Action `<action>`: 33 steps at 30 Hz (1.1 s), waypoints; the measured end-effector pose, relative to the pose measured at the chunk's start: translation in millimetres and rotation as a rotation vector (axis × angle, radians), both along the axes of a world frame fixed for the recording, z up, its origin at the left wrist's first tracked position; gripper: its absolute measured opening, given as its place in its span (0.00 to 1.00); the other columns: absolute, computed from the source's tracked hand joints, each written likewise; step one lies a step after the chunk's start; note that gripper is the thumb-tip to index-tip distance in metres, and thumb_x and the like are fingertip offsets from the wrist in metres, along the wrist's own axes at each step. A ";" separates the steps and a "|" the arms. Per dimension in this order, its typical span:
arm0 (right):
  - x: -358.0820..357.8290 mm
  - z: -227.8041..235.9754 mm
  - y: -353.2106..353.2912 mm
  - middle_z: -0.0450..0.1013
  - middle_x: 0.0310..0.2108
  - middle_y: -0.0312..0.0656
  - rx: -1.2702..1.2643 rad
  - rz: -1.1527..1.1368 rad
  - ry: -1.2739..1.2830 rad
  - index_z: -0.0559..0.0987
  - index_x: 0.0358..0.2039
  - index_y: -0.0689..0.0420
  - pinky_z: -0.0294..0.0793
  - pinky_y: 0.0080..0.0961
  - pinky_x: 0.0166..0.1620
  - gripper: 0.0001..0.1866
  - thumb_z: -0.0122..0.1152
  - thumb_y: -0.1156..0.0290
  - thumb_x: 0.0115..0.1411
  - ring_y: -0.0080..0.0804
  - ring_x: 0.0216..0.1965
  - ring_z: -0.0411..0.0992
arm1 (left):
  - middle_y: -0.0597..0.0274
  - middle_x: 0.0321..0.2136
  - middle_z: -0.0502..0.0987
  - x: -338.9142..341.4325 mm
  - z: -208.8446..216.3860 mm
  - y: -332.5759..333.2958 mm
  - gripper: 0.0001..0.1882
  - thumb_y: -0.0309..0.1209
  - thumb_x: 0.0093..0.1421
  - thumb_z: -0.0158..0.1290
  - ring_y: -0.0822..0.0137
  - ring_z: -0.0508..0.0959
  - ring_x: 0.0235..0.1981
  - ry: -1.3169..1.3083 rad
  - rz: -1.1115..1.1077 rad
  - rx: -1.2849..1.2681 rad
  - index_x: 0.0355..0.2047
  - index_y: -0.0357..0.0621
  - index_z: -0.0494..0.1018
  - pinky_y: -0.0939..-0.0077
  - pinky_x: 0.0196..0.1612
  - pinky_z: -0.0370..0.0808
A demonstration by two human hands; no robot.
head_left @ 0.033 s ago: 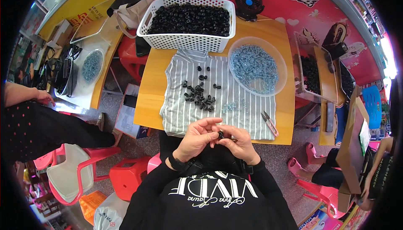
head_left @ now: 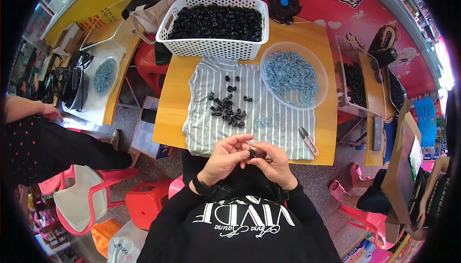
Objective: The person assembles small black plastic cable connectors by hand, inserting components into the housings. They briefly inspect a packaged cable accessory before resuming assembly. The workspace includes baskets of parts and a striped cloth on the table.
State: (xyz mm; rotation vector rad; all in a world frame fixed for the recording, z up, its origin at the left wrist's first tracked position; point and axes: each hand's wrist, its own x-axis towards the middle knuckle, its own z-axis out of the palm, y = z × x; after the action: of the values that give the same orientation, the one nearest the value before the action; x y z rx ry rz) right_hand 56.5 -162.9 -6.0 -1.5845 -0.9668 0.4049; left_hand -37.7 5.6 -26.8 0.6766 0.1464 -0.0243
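Note:
Close to the table's front edge, my left hand (head_left: 224,159) and my right hand (head_left: 272,163) meet over my lap. Between their fingertips is a small black ring-like plastic part (head_left: 252,153), gripped by both; its far side is hidden by the fingers. Ahead of them, on a grey-and-white striped cloth (head_left: 201,128), lies a loose heap of similar black parts (head_left: 230,112). Right of that heap is a small scatter of tiny clear-blue pieces (head_left: 268,120). Thread snips (head_left: 308,141) with pink handles rest at the cloth's right edge.
A white perforated basket (head_left: 211,49) full of black parts stands at the back. Beside it are a round clear tub (head_left: 322,90) of blue pieces and a black fan (head_left: 285,4). Another person (head_left: 48,138) is at the left, near a red stool (head_left: 144,205). An open cardboard box (head_left: 401,167) is at right.

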 end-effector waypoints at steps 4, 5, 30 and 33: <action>-2.3 0.0 3.2 0.73 0.26 0.43 0.030 -0.159 -0.414 0.77 0.35 0.63 0.70 0.30 0.27 0.12 0.70 0.78 0.51 0.37 0.24 0.73 | 0.59 0.39 0.77 -0.9 0.4 -3.2 0.20 0.18 0.62 0.54 0.75 0.77 0.32 0.059 0.048 0.058 0.56 0.32 0.70 0.83 0.34 0.76; -2.0 0.7 4.5 0.72 0.24 0.43 0.045 -0.186 -0.539 0.77 0.33 0.63 0.69 0.31 0.26 0.12 0.70 0.78 0.49 0.38 0.23 0.72 | 0.59 0.39 0.76 -0.3 -0.7 -4.6 0.20 0.18 0.62 0.53 0.74 0.77 0.33 0.072 0.047 0.061 0.55 0.32 0.71 0.83 0.35 0.76; -23.2 -19.6 18.8 0.64 0.23 0.48 0.191 -0.325 -0.153 0.69 0.27 0.62 0.65 0.41 0.27 0.08 0.60 0.76 0.57 0.52 0.25 0.68 | 0.61 0.36 0.73 1.3 -12.7 -5.4 0.10 0.23 0.62 0.56 0.74 0.75 0.28 -0.025 0.147 0.272 0.43 0.30 0.77 0.85 0.26 0.71; -23.4 -20.1 16.5 0.67 0.24 0.48 0.162 -0.317 -0.088 0.69 0.27 0.62 0.68 0.39 0.28 0.09 0.61 0.75 0.57 0.51 0.26 0.70 | 0.61 0.37 0.73 4.7 -11.1 -5.5 0.11 0.23 0.62 0.57 0.75 0.75 0.28 -0.035 0.127 0.267 0.44 0.32 0.77 0.85 0.26 0.70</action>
State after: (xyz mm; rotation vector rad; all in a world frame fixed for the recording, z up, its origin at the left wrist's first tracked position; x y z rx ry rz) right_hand 33.1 -146.4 -26.1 -1.5829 -0.7753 0.0353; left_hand -33.0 0.2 -37.9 0.9327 0.1607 0.1308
